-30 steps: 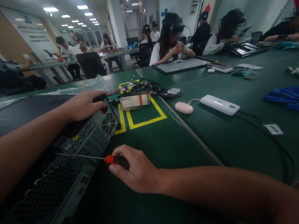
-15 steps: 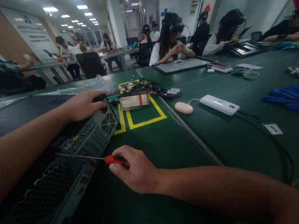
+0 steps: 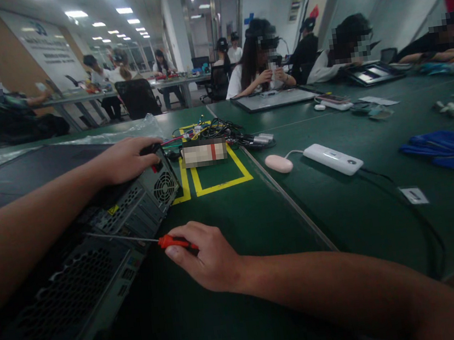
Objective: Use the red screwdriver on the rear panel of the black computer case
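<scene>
A black computer case (image 3: 141,211) lies at my left, its rear side with a round fan grille and metal slots turned toward me. My left hand (image 3: 132,158) grips the case's far corner, fingers over the top and thumb by a small red part. In my right hand (image 3: 206,255) is a screwdriver (image 3: 165,242) with a red and black handle, held between thumb and fingers. Its long thin shaft points left across the back of the case. The tip meets the dark area above the honeycomb vent, too dim to show a screw.
Behind the case lie a bundle of cables (image 3: 222,129) and yellow tape marks (image 3: 224,185) on the green table (image 3: 233,219). Farther right are a pink mouse-shaped object (image 3: 279,163), a white power bank (image 3: 333,159) with a cable, and blue gloves (image 3: 445,148). Several people sit working beyond.
Both my hands, the screwdriver and the case stay almost where they were; the screwdriver handle looks very slightly turned. Across the table, a person's hands have shifted a little.
</scene>
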### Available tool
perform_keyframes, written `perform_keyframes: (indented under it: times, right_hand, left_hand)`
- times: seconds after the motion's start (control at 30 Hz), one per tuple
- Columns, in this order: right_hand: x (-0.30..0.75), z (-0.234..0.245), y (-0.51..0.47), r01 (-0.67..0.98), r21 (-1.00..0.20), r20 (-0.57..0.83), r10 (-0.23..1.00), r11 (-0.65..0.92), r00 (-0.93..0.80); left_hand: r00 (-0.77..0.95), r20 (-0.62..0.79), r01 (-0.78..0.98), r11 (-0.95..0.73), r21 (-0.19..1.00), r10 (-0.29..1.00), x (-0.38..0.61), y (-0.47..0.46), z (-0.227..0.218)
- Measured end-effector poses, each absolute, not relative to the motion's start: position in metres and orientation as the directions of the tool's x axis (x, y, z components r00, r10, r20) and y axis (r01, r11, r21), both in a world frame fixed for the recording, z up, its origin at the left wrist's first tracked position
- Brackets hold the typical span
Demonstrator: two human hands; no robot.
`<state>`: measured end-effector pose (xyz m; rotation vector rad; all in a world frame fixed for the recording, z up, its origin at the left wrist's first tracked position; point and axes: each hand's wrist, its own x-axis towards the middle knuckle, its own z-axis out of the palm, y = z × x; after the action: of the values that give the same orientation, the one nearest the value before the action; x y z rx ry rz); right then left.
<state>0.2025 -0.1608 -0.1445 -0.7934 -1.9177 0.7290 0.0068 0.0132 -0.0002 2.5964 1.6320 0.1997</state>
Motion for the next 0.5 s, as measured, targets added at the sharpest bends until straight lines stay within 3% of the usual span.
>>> perform_keyframes:
  times: [0.5]
  right_hand:
    - [0.2018,-0.1412,-0.1623,0.212,-0.816,0.44,0.816,0.537,-0.374]
  left_hand:
    - [0.447,0.07,0.885,-0.452,0.112,0.892,0.0085,0.0116,0.0015]
